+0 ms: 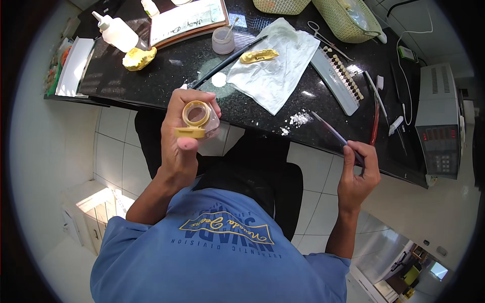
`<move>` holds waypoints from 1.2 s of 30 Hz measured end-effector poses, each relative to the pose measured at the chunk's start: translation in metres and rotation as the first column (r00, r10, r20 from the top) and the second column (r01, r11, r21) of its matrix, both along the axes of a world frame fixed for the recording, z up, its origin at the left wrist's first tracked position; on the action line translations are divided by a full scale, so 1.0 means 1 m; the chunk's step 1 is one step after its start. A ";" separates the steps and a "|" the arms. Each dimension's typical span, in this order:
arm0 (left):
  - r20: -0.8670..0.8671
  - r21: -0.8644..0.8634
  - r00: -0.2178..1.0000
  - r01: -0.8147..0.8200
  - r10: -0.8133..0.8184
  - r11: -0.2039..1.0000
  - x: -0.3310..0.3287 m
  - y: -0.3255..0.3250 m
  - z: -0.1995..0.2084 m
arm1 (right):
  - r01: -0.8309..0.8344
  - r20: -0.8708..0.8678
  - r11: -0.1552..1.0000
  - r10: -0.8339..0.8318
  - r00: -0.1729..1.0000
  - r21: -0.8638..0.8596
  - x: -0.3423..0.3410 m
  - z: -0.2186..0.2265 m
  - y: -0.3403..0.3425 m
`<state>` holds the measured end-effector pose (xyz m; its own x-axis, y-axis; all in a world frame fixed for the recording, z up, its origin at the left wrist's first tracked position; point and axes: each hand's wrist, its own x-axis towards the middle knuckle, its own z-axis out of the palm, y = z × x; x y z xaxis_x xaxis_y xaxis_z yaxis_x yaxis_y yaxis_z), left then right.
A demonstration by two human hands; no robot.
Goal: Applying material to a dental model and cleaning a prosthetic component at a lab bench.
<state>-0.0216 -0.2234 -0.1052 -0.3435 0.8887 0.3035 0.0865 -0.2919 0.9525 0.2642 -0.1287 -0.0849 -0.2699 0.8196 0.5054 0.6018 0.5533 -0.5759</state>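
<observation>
My left hand (pixel 177 126) is wrapped round a small clear bottle (pixel 212 126). Its yellow flip cap (pixel 190 133) stands raised, and the round mouth faces up. A long black-handled tool (pixel 227 61) slants away just beyond that hand; whether my fingers also touch it I cannot tell. Between thumb and fingers, my right hand (pixel 357 169) grips a slim spatula (pixel 331 126) with a pointed end. This end is beside a small heap of white powder (pixel 300 119) near the counter's front edge.
On the black counter (pixel 126 86) lie a white cloth (pixel 278 86) with a yellow model piece (pixel 259 56), a dental shade guide (pixel 337 81), a glass jar (pixel 223 40), a squeeze bottle (pixel 116 33) and a yellow-white lump (pixel 139 59). A grey device (pixel 438 116) stands right; baskets (pixel 348 22) stand behind.
</observation>
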 end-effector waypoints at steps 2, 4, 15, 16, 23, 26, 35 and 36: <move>-0.013 -0.062 0.999 -0.052 0.051 0.997 -0.006 -0.004 0.006 | -0.017 -0.038 0.999 0.016 0.999 -0.034 0.000 -0.002 -0.014; 0.025 -0.120 0.991 -0.125 0.129 0.985 -0.011 -0.005 0.012 | -0.073 -0.091 0.993 0.065 0.994 -0.090 -0.006 -0.009 -0.026; 0.048 -0.020 0.973 -0.223 0.224 0.975 -0.032 0.000 0.023 | -0.005 -0.027 0.996 0.003 1.000 -0.086 -0.017 -0.027 -0.031; 0.045 -0.011 0.972 -0.230 0.230 0.973 -0.033 0.001 0.027 | 0.006 -0.054 0.997 -0.010 0.998 -0.071 -0.017 -0.026 -0.030; -0.229 0.121 0.952 -0.181 0.205 0.976 -0.057 0.020 0.052 | -0.014 -0.043 0.996 0.010 0.999 -0.090 -0.019 -0.026 -0.037; -0.541 0.167 0.806 -0.176 0.239 0.970 -0.079 0.046 0.070 | 0.068 -0.139 0.982 -0.093 0.986 -0.178 -0.005 -0.031 -0.042; -0.792 0.192 0.584 -0.036 0.177 0.981 -0.112 0.183 0.076 | 0.047 -0.296 0.972 -0.116 0.948 -0.231 -0.008 -0.029 -0.053; -0.813 0.125 0.564 -0.068 0.141 0.990 -0.112 0.195 0.070 | 0.051 -0.304 0.968 -0.127 0.944 -0.247 -0.008 -0.032 -0.054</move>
<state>-0.1341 -0.0288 -0.0349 -0.0042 0.8265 0.5629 0.8523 -0.2915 0.4343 0.2566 -0.1831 -0.1165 -0.0484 0.9375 0.3446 0.4085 0.3334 -0.8497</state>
